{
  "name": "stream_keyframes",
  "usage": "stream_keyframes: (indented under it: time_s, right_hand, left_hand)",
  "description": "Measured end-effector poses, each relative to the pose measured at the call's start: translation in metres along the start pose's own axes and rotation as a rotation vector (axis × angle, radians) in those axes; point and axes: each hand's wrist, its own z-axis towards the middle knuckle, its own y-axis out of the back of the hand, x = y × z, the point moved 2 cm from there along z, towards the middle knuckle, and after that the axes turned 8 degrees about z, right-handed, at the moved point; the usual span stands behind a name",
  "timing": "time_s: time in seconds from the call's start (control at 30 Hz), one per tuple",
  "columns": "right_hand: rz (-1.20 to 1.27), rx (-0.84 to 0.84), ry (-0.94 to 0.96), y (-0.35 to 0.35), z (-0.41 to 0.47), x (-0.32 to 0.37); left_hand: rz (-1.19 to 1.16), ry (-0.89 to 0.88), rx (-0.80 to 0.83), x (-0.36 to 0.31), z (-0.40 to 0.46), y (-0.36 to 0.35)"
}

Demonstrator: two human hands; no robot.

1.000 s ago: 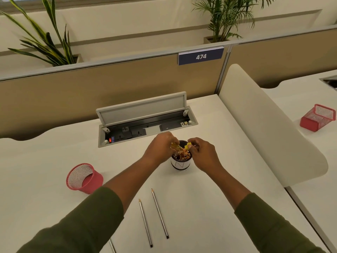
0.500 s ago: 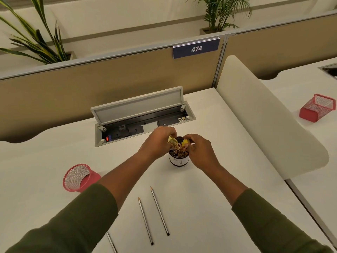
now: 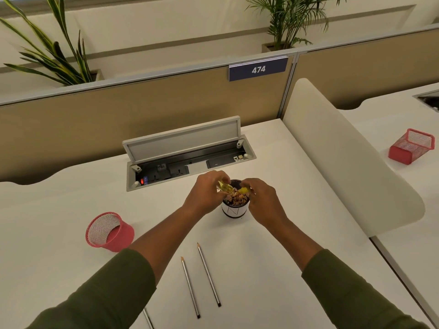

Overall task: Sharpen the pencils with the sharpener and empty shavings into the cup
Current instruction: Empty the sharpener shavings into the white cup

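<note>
Hands met above the cup (image 3: 235, 210) in the head view. The left hand (image 3: 206, 195) pinched the clear yellow sharpener casing (image 3: 224, 186), tilted over the cup rim. The right hand (image 3: 260, 197) pinched the yellow sharpener part (image 3: 243, 190) just beside it. The cup, full of shavings (image 3: 236, 198), stood on the white desk (image 3: 273, 269) in front of the open socket box (image 3: 190, 162). Two pencils (image 3: 208, 274) lay side by side nearer the person. A red mesh holder (image 3: 109, 232) stood well to the left.
</note>
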Motion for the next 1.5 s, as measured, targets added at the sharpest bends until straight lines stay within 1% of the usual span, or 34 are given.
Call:
stream_keyframes:
  time_s: [0.1,0.2,0.27,0.4,0.53,0.67,0.73,0.8,0.93,1.0,1.13,1.2,1.27,1.37,1.4,1.43,1.5]
  right_hand:
    - [0.233,-0.040,-0.160,0.000,0.001,-0.007]
    - [0.514,-0.024,-0.282,-0.002,0.003,-0.012]
    - [0.582,0.001,-0.278,-0.001,0.003,-0.012]
    - [0.631,0.019,-0.227,0.000,0.001,-0.009]
    - [0.527,0.003,-0.153,-0.004,0.002,-0.012]
    - [0.270,-0.024,-0.046,-0.006,0.003,-0.013]
    - [0.226,-0.049,-0.068,-0.004,0.005,-0.011]
    - [0.268,-0.055,-0.156,-0.004,0.009,-0.011]
    - [0.613,0.008,-0.444,-0.005,0.018,-0.007]
    - [0.655,0.025,-0.496,-0.004,0.020,-0.006]
    - [0.665,0.032,-0.523,-0.003,0.023,-0.005]
    - [0.629,0.039,-0.508,-0.002,0.023,-0.005]
    - [0.518,0.028,-0.447,-0.001,0.024,-0.004]
    - [0.162,0.035,-0.235,0.002,0.022,-0.001]
    - [0.086,0.036,-0.177,0.002,0.021,0.000]
    - [0.064,0.033,-0.145,0.002,0.019,0.001]
    - [0.131,0.027,-0.135,0.002,0.017,0.004]
  left_hand:
    - [-0.158,0.105,-0.051,0.000,-0.002,0.001]
    - [-0.314,0.189,-0.088,0.002,-0.004,0.001]
    - [-0.387,0.231,-0.084,0.003,-0.005,0.000]
    - [-0.502,0.279,-0.072,0.004,-0.006,-0.002]
    - [-0.519,0.293,-0.077,0.007,-0.008,-0.004]
    - [-0.524,0.311,-0.079,0.010,-0.007,-0.006]
    - [-0.520,0.324,-0.075,0.011,-0.006,-0.007]
    - [-0.510,0.330,-0.071,0.013,-0.005,-0.008]
    - [-0.507,0.332,-0.072,0.014,-0.005,-0.006]
    - [-0.507,0.336,-0.073,0.015,-0.005,-0.005]
    - [-0.511,0.333,-0.074,0.016,-0.005,-0.005]
    - [-0.513,0.336,-0.075,0.015,-0.005,-0.005]
    - [-0.512,0.342,-0.078,0.016,-0.005,-0.006]
    - [-0.517,0.343,-0.083,0.015,-0.007,-0.006]
    - [-0.523,0.344,-0.083,0.015,-0.007,-0.005]
    - [-0.535,0.345,-0.081,0.015,-0.008,-0.005]
    - [-0.581,0.362,-0.073,0.015,-0.009,-0.003]
